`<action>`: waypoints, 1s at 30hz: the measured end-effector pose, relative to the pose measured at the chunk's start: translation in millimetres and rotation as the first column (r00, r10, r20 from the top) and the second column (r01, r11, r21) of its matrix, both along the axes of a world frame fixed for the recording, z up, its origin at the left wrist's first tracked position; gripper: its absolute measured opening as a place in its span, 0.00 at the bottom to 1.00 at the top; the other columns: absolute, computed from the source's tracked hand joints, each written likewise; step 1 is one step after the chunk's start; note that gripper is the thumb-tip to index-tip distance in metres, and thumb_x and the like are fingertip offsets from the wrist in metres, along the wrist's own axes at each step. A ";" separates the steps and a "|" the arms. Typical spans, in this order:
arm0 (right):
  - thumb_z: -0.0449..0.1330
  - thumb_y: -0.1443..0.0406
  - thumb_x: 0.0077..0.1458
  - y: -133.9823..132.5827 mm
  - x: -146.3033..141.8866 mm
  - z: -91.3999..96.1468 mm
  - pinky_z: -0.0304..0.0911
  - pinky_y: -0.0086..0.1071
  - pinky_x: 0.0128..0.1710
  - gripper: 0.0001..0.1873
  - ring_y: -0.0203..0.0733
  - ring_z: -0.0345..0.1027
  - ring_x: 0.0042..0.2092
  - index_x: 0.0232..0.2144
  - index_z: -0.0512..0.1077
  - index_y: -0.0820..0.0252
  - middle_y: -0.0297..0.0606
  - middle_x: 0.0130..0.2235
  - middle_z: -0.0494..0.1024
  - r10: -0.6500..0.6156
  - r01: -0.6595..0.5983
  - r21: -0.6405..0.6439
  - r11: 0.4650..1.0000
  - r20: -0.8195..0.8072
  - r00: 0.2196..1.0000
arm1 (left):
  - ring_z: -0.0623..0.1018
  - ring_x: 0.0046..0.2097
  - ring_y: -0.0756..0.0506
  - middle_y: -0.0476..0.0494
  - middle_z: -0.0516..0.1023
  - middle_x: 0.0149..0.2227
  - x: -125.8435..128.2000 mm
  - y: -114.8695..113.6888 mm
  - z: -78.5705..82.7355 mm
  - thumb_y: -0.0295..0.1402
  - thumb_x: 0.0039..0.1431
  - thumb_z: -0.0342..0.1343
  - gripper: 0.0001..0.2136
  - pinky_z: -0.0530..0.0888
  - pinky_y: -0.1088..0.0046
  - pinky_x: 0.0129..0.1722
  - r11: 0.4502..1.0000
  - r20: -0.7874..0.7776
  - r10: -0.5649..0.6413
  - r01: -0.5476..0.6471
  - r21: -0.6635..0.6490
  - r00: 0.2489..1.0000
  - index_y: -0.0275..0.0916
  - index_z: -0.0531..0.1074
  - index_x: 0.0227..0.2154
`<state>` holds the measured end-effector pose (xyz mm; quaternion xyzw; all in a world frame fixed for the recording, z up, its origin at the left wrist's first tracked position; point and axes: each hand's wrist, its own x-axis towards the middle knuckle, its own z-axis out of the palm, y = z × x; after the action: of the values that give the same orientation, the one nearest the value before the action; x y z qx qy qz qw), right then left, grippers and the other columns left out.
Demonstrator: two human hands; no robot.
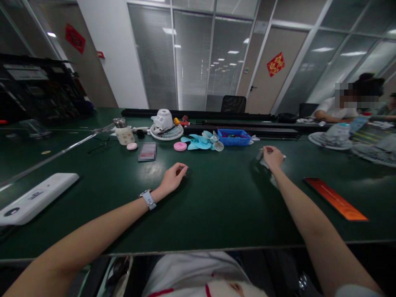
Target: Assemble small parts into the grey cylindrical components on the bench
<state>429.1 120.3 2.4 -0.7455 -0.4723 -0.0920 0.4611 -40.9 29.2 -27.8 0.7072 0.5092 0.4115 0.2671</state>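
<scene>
My left hand (173,178), with a watch on its wrist, rests over the green table (213,206). Its fingers are curled together, and whatever they pinch is too small to make out. Farther right, my right hand (272,157) is closed with fingertips pressed together beside a small clear-and-white plastic piece (262,161); I cannot tell if it grips that piece. Beyond the hands lie light-blue fan blades (199,142), a pink round disc (180,146) and a blue basket (234,138) with small dark items inside.
White fan parts (163,119), a patterned cup (124,135) and a pale pink oval (132,146) stand at the back left. A white oblong case (40,198) lies left, an orange strip (335,199) right. Another person (335,109) sits at far right near more fan parts.
</scene>
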 end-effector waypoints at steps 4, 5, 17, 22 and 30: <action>0.56 0.60 0.54 -1.3 -4.6 1.9 0.63 0.41 0.44 0.13 0.49 0.72 0.40 0.38 0.76 0.58 0.43 0.38 0.81 -0.041 0.041 -0.009 0.999 -0.028 0.999 | 0.78 0.33 0.45 0.46 0.78 0.31 0.0 -0.9 1.3 0.47 0.63 0.50 0.17 0.73 0.70 0.34 1.000 -0.010 0.000 0.000 -0.008 1.000 0.40 0.73 0.43; 0.56 0.60 0.55 -1.6 -5.3 2.2 0.63 0.42 0.45 0.13 0.49 0.72 0.40 0.38 0.76 0.58 0.43 0.38 0.81 -0.050 0.050 -0.011 0.999 -0.035 0.998 | 0.78 0.34 0.45 0.46 0.78 0.31 0.1 -1.0 1.6 0.47 0.63 0.50 0.17 0.73 0.70 0.34 1.000 -0.013 0.001 -0.001 -0.013 1.000 0.40 0.73 0.43; 0.57 0.60 0.56 1.8 -1.2 -1.1 0.62 0.40 0.45 0.12 0.49 0.72 0.41 0.38 0.76 0.58 0.42 0.39 0.81 -0.010 0.010 -0.028 1.000 0.002 1.000 | 0.78 0.34 0.45 0.46 0.78 0.32 -0.6 -1.0 1.3 0.47 0.63 0.50 0.17 0.72 0.69 0.34 1.000 -0.027 -0.009 0.009 -0.004 1.000 0.40 0.73 0.43; 0.54 0.61 0.58 0.7 0.2 -4.5 0.63 0.39 0.43 0.13 0.49 0.73 0.41 0.39 0.75 0.60 0.45 0.40 0.80 0.017 -0.014 -0.048 0.999 0.061 0.998 | 0.77 0.33 0.45 0.46 0.78 0.31 0.5 -1.1 1.1 0.46 0.63 0.50 0.16 0.71 0.69 0.34 1.000 -0.019 -0.006 0.006 0.002 1.000 0.40 0.72 0.43; 0.52 0.55 0.61 -10.5 -12.7 -12.3 0.64 0.43 0.42 0.24 0.57 0.73 0.44 0.53 0.65 0.66 0.55 0.47 0.76 0.010 0.069 -0.230 0.971 0.324 0.946 | 0.78 0.33 0.45 0.47 0.78 0.31 1.3 -2.6 2.7 0.46 0.63 0.50 0.15 0.72 0.70 0.34 1.000 -0.022 -0.006 0.006 -0.001 1.000 0.40 0.73 0.43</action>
<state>416.4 109.8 -9.8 -0.7774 -0.5377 -0.1623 0.2831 -39.5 26.7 -25.1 0.7131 0.5103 0.4026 0.2628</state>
